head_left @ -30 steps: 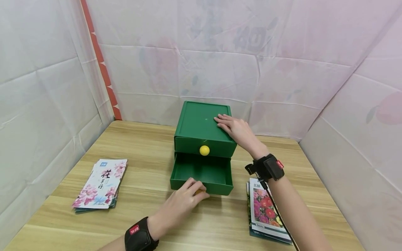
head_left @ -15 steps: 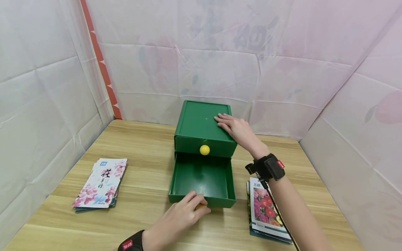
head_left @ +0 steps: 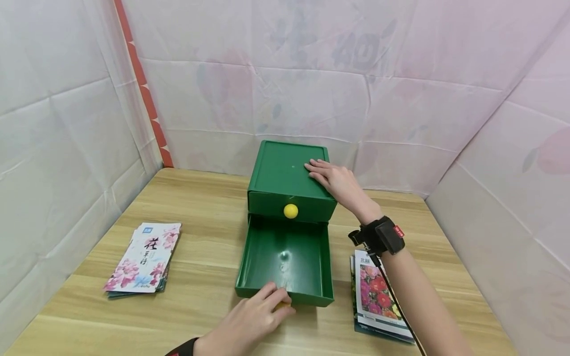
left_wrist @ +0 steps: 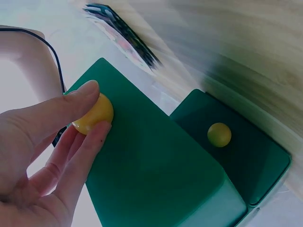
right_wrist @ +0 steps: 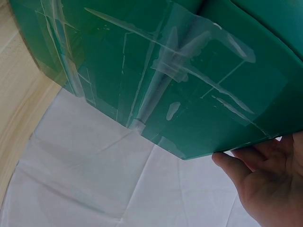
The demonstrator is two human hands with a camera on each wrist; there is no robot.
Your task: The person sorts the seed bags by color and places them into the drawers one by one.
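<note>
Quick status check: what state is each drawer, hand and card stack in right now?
Lower drawer: pulled out, nothing inside.
Upper drawer: closed.
Left hand: pinching lower drawer's yellow knob.
Right hand: flat on cabinet top.
Left stack, right stack: lying flat on table.

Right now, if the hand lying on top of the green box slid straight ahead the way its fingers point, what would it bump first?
Probably nothing: the right hand points across the green plastic drawer box's flat top.
</note>
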